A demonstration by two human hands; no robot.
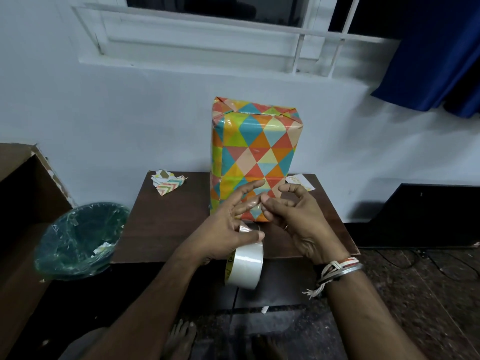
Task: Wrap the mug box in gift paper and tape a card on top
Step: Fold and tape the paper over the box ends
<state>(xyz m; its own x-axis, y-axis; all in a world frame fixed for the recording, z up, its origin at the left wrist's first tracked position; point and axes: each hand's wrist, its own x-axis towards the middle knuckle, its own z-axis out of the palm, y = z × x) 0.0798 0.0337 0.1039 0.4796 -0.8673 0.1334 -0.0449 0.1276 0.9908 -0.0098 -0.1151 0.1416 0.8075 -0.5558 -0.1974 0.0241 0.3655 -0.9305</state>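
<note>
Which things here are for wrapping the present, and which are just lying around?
For the job: wrapped box, tape roll in the left hand, tape strip pinched by the right hand, card.
Lying about: paper scraps, bin, blue curtain.

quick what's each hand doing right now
left hand: holds the tape roll, thumb pressed on its top.
right hand: pinches the loose end of tape pulled off the roll.

Brown table (168, 224): wrapped box (254, 146) upright, paper scraps (167, 184), card (301, 181).
</note>
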